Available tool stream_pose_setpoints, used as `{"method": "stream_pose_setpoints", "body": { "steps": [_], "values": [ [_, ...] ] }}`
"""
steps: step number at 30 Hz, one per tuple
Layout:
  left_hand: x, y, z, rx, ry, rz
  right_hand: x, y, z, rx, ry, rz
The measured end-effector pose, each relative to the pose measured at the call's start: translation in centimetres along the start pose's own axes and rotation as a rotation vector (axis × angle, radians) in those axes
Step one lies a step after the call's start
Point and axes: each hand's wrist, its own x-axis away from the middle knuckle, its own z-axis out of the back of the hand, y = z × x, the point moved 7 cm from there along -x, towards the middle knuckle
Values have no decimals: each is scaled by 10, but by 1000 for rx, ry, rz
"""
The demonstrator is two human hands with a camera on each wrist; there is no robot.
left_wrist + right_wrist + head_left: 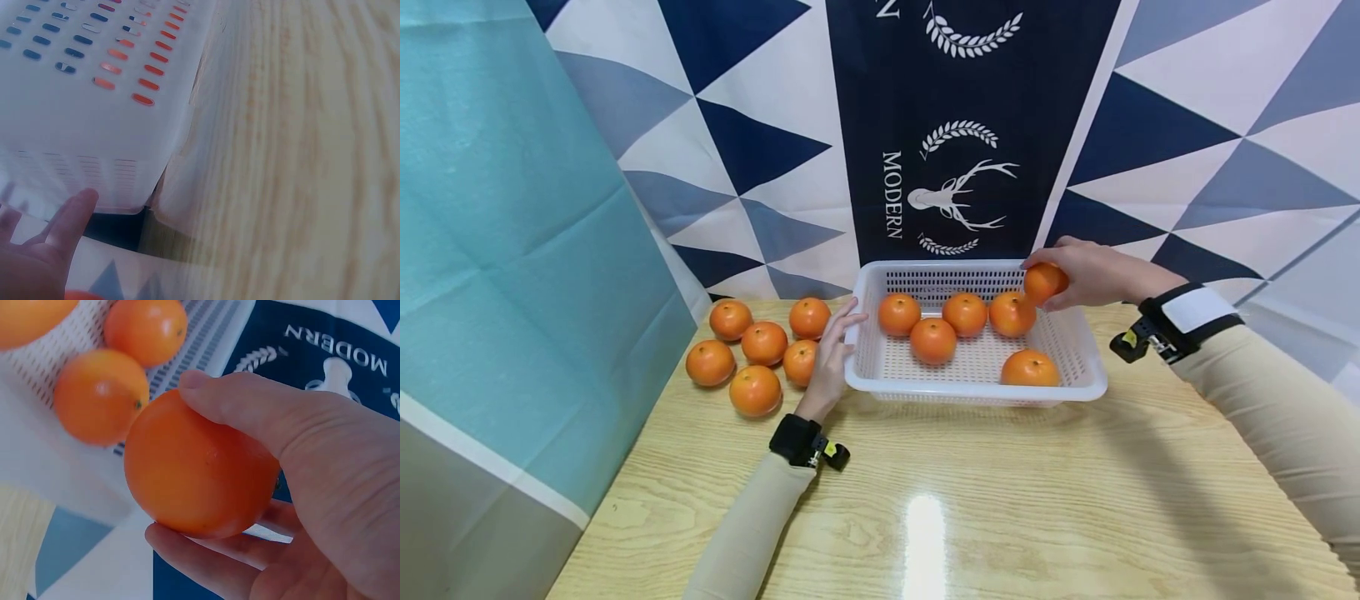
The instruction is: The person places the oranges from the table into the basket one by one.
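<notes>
A white slotted plastic basket (925, 389) stands at the back of the table with several oranges (933, 341) inside. My right hand (1093, 271) grips one orange (200, 469) between thumb and fingers, above the basket's back right corner. In the head view that held orange partly overlaps another orange (1012, 314) in the basket. At the basket's left end is my left hand (831, 358), its fingers extended along the outer wall. The left wrist view shows fingers (72, 219) close to the slotted wall; whether they press on it I cannot tell.
Several more oranges (756, 391) lie loose on the wooden table (1000, 500), left of my left hand. A patterned cloth (767, 167) hangs right behind the basket. On the left, a teal curtain (535, 250) runs along the table's edge.
</notes>
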Motion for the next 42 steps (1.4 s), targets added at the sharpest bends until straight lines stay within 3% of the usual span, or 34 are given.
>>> {"method": "stream_pose_setpoints", "body": {
  "steps": [6,24,27,34,42],
  "values": [
    [1,4,1,3,-5,-11,-6,-16,-7,3,-19,51],
    [-1,0,2,-20,2,5,-20,-30,-34,-16,-135,104],
    [-1,6,2,-3,-4,0,-23,-33,-39,-29,-167,112],
    [2,37,4,13,-28,20,-33,-38,-50,-42,-222,106],
    [2,37,4,21,-29,17,-37,-43,-58,-50,-271,120]
  ]
}}
